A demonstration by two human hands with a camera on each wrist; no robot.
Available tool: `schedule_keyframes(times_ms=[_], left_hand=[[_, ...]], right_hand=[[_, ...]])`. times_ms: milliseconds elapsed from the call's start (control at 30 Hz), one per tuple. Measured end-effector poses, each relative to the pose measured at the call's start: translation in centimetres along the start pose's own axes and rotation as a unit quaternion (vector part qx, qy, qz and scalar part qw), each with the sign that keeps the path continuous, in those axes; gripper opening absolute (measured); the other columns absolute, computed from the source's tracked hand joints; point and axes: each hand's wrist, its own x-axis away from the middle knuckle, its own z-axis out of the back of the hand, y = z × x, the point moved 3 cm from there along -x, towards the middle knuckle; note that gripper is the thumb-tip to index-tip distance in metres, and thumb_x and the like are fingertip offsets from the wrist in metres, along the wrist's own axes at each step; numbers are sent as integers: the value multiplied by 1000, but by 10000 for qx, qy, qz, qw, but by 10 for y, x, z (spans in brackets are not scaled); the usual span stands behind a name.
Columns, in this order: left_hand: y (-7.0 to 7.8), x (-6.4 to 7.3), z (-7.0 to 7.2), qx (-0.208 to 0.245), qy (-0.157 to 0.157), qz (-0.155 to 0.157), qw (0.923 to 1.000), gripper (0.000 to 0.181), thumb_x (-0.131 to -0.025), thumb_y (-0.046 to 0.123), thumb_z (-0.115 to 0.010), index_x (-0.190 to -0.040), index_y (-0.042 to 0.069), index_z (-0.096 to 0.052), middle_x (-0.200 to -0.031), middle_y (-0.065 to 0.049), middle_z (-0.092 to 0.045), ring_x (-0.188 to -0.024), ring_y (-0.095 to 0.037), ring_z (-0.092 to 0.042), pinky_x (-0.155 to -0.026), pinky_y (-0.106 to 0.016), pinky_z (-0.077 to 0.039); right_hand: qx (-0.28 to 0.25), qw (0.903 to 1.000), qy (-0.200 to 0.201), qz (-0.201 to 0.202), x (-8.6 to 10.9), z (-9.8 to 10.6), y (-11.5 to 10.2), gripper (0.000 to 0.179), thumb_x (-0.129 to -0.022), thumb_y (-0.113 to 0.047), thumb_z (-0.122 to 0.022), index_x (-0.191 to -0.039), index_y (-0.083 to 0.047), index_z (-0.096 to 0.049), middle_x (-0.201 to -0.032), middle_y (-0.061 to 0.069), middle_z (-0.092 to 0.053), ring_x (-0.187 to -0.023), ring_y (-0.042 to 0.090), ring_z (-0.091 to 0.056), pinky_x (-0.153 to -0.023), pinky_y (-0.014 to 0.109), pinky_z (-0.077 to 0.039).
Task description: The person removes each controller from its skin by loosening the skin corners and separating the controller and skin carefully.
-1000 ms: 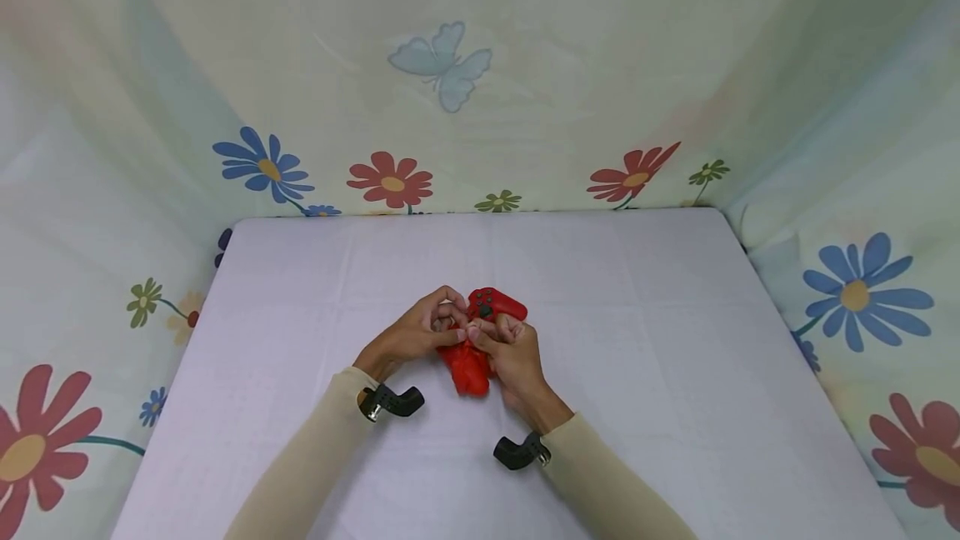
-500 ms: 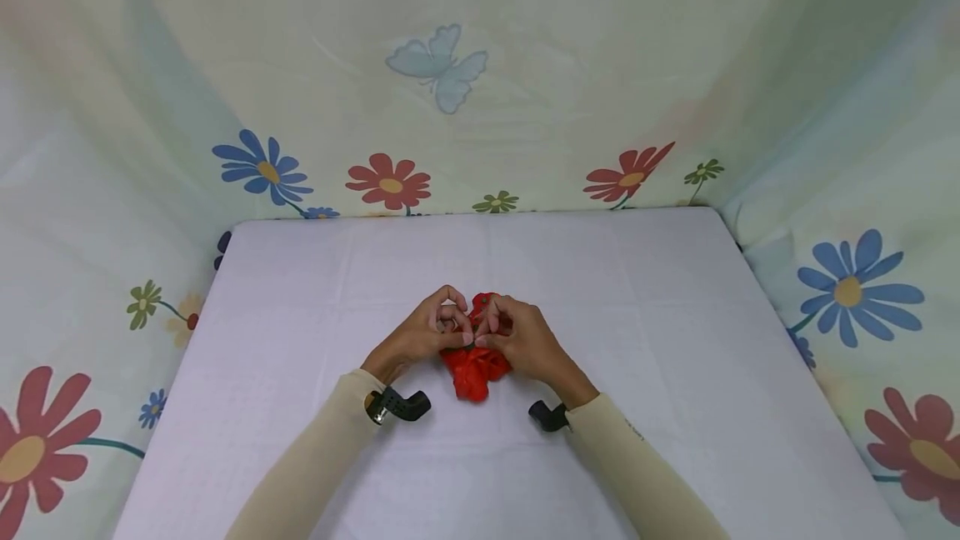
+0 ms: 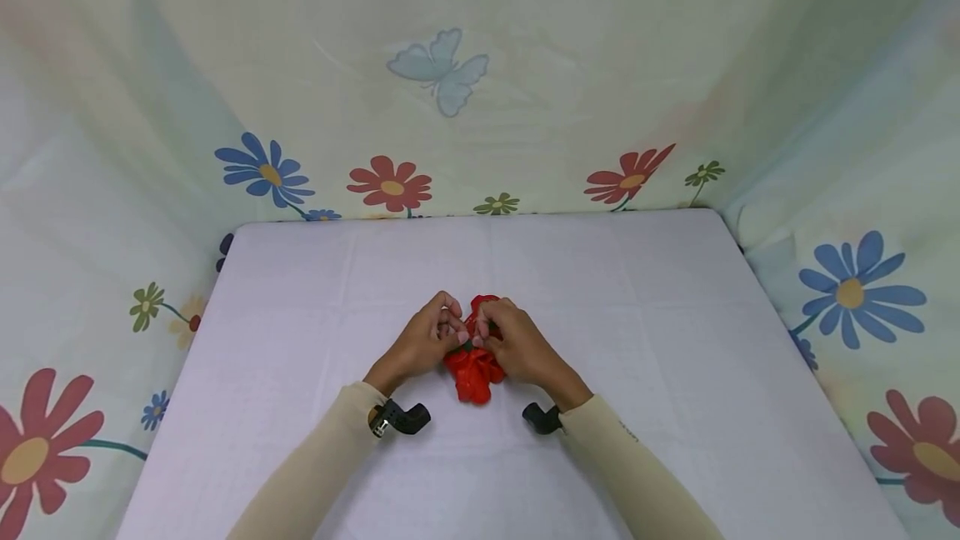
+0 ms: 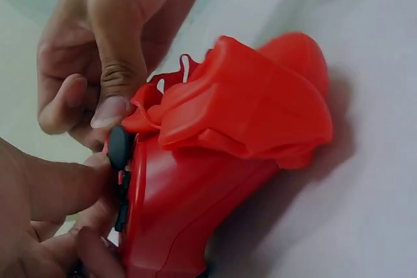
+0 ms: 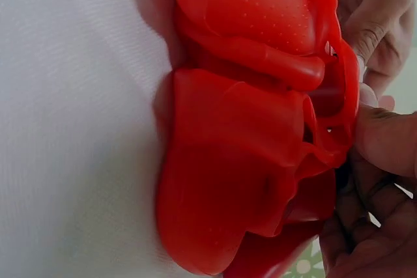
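Note:
A red game controller lies on the table, partly covered by a loose red silicone cover. The cover is bunched up over one grip, and its thin straps are stretched across the controller's face. My right hand pinches a strap of the cover between thumb and fingers. Opposite it, my left hand has curled fingers and its thumb at the same strap, beside a black thumbstick. In the right wrist view a dotted part of the cover shows. Much of the controller's face is hidden by the hands.
A white cloth covers the table. Curtains with printed flowers and a butterfly hang behind and on both sides. Black wrist cameras sit on the beige sleeves.
My right hand has turned over the controller and now covers its far grip, which showed a second ago. The cover spreads wider at the near grip. My left hand stays nearly in place.

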Motion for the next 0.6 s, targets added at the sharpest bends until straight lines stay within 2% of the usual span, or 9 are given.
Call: schedule_keyframes(times_ms=[100, 267, 400, 467, 600], left_hand=[[5, 3, 1, -534, 42, -106, 9985, 28, -101, 4, -69, -122, 2, -51, -103, -12, -74, -79, -17, -56, -67, -22, -44], [12, 6, 0, -1089, -150, -235, 9937, 25, -100, 5, -72, -117, 9, -54, -96, -6, -73, -78, -16, -58, -68, -25, -46], [18, 11, -2, -1387, -267, -391, 9892, 31, -98, 6, -75, -120, 12, -54, -93, 0, -72, -80, -15, -62, -71, -25, -51], [18, 13, -3, -1342, -158, -474, 9897, 35, -96, 7, -77, -122, 12, -55, -92, 0, -72, -81, -15, -64, -73, -24, -53], [14, 18, -6, -1228, 320, -606, 9901, 47, -88, 12, -87, -124, 12, -57, -96, -1, -71, -87, -16, -64, -78, -25, -53]], right_hand=[[173, 9998, 62, 12, 0, -1, -1, 29, -93, 4, -76, -85, -15, -56, -89, -1, -58, -100, 15, -54, -77, 23, -51], [292, 9994, 192, -27, 2, -1, -2, 27, -93, 1, -78, -85, -15, -57, -89, 0, -57, -97, 16, -52, -78, 24, -51], [265, 9993, 270, -13, 3, -2, -1, 27, -94, 1, -77, -86, -16, -58, -90, 0, -57, -98, 17, -53, -79, 25, -52], [203, 9994, 263, 1, 4, -2, 1, 27, -94, 1, -77, -86, -17, -58, -91, 0, -58, -100, 16, -54, -81, 26, -53], [0, 10000, 89, -10, 6, 1, 4, 26, -93, -1, -79, -88, -18, -60, -94, -1, -60, -104, 16, -55, -87, 28, -53]])
